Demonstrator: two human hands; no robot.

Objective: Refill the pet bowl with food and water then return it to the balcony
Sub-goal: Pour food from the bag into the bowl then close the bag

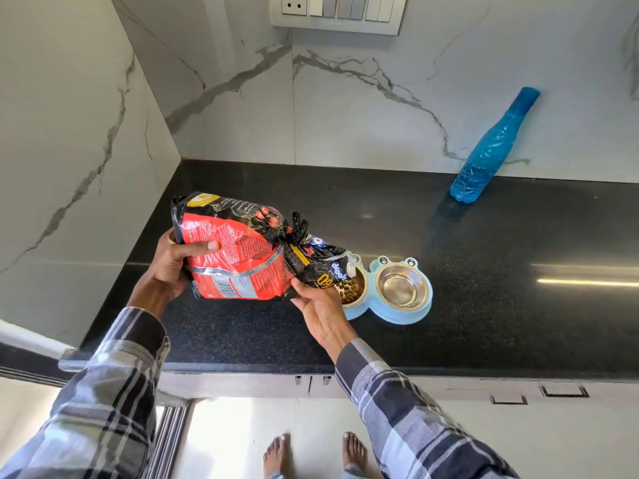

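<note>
Fingers of the left hand (174, 262) are curled round the closed bottom end of the food bag (242, 257), the thumb laid flat across its red face, so that end is kept raised. Under the bag's neck, at about 4 o'clock from the bag's middle, the right hand (320, 311) is cupped palm-up with its fingers bent against the crinkled black plastic; the mouth is thereby steered and the flow, it is judged, metered. The bag is held tilted down toward 3 o'clock, its open mouth directly over the left cup (352, 290) of the pet bowl (390, 314), where brown kibble is seen already heaped. The right cup (402, 288), polished steel and round, is seen dry and bare. Both cups are seated in a pale blue plastic tray with small frog-eye bumps on its far rim, resting on the speckled black counter (518, 305). At 1 o'clock from the bowl, well apart, a faceted translucent blue water bottle (491, 150) is stood against the veined marble wall, presumably kept ready for the water step.
</note>
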